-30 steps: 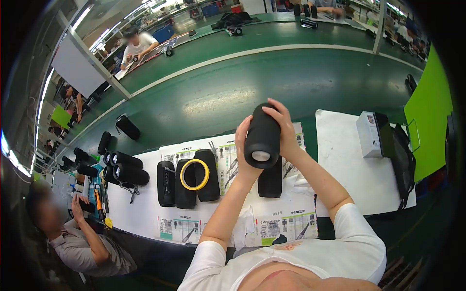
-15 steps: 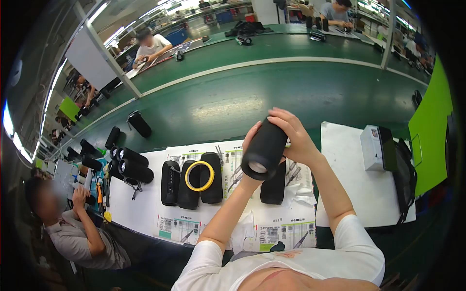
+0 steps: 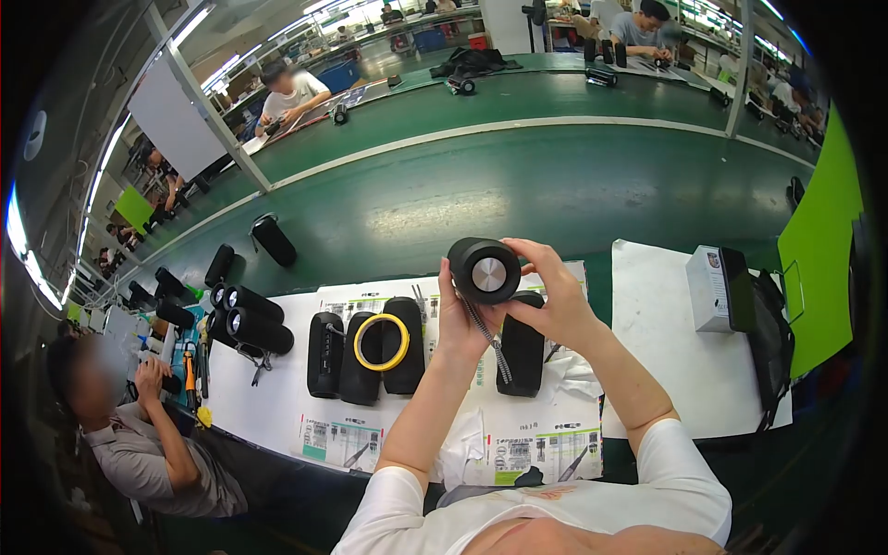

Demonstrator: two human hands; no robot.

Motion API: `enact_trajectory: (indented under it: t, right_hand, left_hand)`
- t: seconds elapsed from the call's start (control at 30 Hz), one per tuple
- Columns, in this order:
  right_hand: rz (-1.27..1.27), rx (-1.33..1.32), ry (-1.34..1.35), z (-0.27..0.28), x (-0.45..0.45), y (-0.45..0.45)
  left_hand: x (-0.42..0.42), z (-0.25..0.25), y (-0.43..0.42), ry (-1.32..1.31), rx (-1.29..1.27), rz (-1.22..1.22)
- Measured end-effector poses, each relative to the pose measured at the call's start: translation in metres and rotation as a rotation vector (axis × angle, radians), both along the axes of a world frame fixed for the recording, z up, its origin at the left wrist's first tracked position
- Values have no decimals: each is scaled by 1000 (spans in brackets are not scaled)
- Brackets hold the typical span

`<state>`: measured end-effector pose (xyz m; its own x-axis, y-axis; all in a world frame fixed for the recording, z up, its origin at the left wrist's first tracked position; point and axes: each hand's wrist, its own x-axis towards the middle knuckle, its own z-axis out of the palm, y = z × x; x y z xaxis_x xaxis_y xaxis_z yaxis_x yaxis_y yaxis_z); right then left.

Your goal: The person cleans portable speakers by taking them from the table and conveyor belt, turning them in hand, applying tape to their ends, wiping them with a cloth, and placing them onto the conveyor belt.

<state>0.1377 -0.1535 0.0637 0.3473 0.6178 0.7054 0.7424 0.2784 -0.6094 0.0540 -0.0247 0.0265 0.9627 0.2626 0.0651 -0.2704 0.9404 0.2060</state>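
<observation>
A black cylindrical speaker (image 3: 467,254) is held up over the bench with its round silver end facing me. My left hand (image 3: 460,319) grips it from the left and below. My right hand (image 3: 553,294) has its fingers on the right side of the same speaker. A striped strap (image 3: 490,340) dangles from it. Under my hands another black speaker (image 3: 521,356) lies on the printed paper. To the left lie three more speakers, one of them (image 3: 324,356) showing its buttons, with a yellow tape roll (image 3: 400,359) resting on the other two.
More speakers (image 3: 256,319) stand on the left, near a seated co-worker (image 3: 166,444). A green conveyor belt (image 3: 388,208) runs behind the bench. On the right are a white box (image 3: 708,291), a black bag (image 3: 770,342) and a green panel (image 3: 823,250). Crumpled white paper (image 3: 462,444) lies in front.
The held speaker has been turned so its silver end faces me, and its strap now hangs in view. Both hands have come lower, with the left hand now showing more.
</observation>
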Motion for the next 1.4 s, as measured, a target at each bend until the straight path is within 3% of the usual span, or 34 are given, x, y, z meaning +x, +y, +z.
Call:
enact_trajectory:
  t: [0.3,0.97,1.13,1.27,1.33,1.4]
  right_hand:
    - [-60,8,-162,7,-6,-2]
    - [-40,-14,-153,4,-8,1]
    - [-26,-39,-199,6,-12,1]
    - [33,-64,-99,6,-13,1]
    - [110,-96,53,7,-11,-1]
    - [182,-114,14,3,-1,-1]
  left_hand:
    - [1,-6,-5,96,-50,-17]
    - [-5,11,-8,288,-21,44]
    - [-10,3,3,139,1,2]
    - [-10,-1,11,123,32,-16]
    - [-10,8,8,133,58,105]
    - [-12,19,5,138,116,191]
